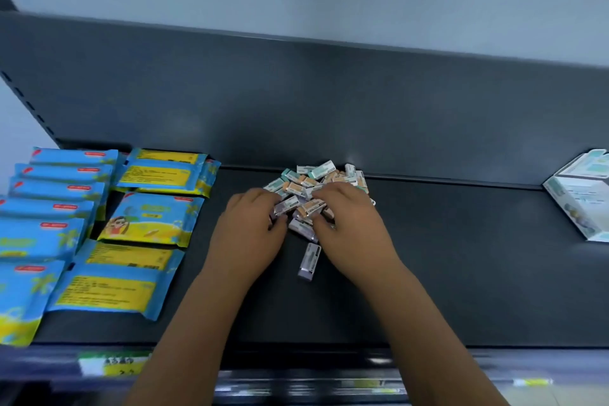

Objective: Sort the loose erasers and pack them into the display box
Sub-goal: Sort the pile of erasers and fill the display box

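Observation:
A heap of small wrapped erasers in green, orange and purple sleeves lies on the dark shelf, near its back wall. My left hand sits at the heap's left front with its fingers curled round a purple eraser. At the heap's right front, the curled fingers of my right hand hold an orange eraser. One purple eraser lies alone in front of the heap, between my wrists. The white display box stands at the shelf's far right, partly cut off by the frame.
Several blue and yellow flat packets cover the left part of the shelf, in rows and overlapping. The shelf's dark back panel rises behind the heap. Price labels run along the front edge.

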The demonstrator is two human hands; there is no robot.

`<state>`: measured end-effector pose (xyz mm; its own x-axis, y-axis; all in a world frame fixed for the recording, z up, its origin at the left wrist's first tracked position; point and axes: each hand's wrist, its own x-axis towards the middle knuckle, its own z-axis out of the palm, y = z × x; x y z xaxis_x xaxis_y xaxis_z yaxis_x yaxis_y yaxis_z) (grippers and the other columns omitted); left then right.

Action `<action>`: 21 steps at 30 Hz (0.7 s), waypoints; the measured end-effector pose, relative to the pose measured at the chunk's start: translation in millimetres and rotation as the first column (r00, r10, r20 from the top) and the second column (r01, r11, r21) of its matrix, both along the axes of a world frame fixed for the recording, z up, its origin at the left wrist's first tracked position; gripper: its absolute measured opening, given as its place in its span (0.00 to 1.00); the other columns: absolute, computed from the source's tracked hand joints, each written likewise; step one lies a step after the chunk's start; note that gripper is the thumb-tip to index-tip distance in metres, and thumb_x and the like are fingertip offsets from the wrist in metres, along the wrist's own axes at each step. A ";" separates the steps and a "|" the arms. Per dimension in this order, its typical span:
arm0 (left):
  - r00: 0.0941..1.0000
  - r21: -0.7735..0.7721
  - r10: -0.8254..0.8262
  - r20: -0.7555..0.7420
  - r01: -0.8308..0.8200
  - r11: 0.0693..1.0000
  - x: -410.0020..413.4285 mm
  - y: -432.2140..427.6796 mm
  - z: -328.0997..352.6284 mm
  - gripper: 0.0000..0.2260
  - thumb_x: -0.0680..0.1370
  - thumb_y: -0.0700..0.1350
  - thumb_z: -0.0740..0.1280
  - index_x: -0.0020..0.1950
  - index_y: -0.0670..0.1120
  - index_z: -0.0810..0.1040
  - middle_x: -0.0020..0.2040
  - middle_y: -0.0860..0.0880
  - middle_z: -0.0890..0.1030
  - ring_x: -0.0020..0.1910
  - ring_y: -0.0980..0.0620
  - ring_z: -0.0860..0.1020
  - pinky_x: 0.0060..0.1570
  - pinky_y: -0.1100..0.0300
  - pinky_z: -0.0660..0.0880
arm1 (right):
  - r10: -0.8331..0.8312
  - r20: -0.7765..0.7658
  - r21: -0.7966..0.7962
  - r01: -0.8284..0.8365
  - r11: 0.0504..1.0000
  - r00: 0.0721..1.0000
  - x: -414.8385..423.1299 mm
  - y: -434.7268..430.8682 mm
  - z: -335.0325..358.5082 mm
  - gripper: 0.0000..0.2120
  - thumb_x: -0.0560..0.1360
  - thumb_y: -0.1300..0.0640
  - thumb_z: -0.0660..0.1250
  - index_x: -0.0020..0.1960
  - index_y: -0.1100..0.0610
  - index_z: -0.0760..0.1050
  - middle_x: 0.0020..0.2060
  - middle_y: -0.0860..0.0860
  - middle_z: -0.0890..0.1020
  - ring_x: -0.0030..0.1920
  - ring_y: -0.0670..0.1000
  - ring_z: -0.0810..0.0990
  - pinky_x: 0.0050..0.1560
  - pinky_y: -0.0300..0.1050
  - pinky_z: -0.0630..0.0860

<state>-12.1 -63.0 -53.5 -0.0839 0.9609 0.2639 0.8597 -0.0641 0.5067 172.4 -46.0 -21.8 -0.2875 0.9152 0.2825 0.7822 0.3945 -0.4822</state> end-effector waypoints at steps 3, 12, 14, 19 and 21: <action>0.998 -0.035 0.039 0.055 -0.037 0.999 -10.9 23.5 -4.3 0.16 0.76 0.47 0.70 0.63 0.47 0.79 0.59 0.48 0.78 0.58 0.43 0.75 0.56 0.48 0.75 | -0.007 0.001 -0.004 0.007 1.000 1.000 -6.2 12.3 2.2 0.16 0.76 0.56 0.67 0.63 0.53 0.79 0.59 0.48 0.78 0.63 0.52 0.73 0.61 0.45 0.71; 0.971 -0.106 0.182 0.157 -0.167 0.980 -21.0 66.4 -5.4 0.14 0.75 0.47 0.69 0.60 0.52 0.82 0.58 0.48 0.76 0.52 0.47 0.78 0.43 0.56 0.73 | -0.003 -0.009 0.000 0.003 1.000 1.000 -6.1 30.7 -6.0 0.16 0.75 0.58 0.66 0.62 0.53 0.80 0.58 0.48 0.80 0.62 0.53 0.73 0.62 0.49 0.73; 0.952 -0.081 0.253 0.171 -0.243 0.967 -18.2 65.3 -8.9 0.10 0.75 0.50 0.70 0.56 0.53 0.83 0.57 0.50 0.77 0.50 0.49 0.79 0.40 0.58 0.69 | -0.003 -0.016 -0.001 0.003 1.000 1.000 -5.6 33.9 -5.4 0.16 0.75 0.58 0.66 0.61 0.53 0.80 0.58 0.48 0.80 0.62 0.52 0.73 0.62 0.48 0.72; 0.935 0.037 0.298 0.191 -0.311 0.950 -13.6 61.2 -14.6 0.10 0.73 0.54 0.74 0.45 0.48 0.82 0.51 0.50 0.76 0.45 0.49 0.77 0.36 0.59 0.69 | 0.016 -0.023 0.009 -0.016 1.000 1.000 -12.4 49.6 0.9 0.13 0.75 0.59 0.66 0.58 0.53 0.82 0.55 0.49 0.81 0.60 0.54 0.74 0.61 0.49 0.73; 0.928 0.066 0.320 0.193 -0.337 0.939 -13.8 62.7 -14.6 0.13 0.71 0.55 0.75 0.39 0.48 0.76 0.47 0.50 0.74 0.45 0.50 0.74 0.35 0.58 0.67 | 0.026 -0.008 -0.006 -0.026 1.000 1.000 -18.5 59.4 4.7 0.12 0.76 0.59 0.65 0.58 0.54 0.82 0.56 0.50 0.82 0.60 0.55 0.74 0.60 0.51 0.74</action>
<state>-25.9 -0.4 -68.2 -0.4442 0.8421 0.3058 0.7379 0.1503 0.6580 153.9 13.4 -17.2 -0.3086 0.9091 0.2798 0.7678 0.4117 -0.4909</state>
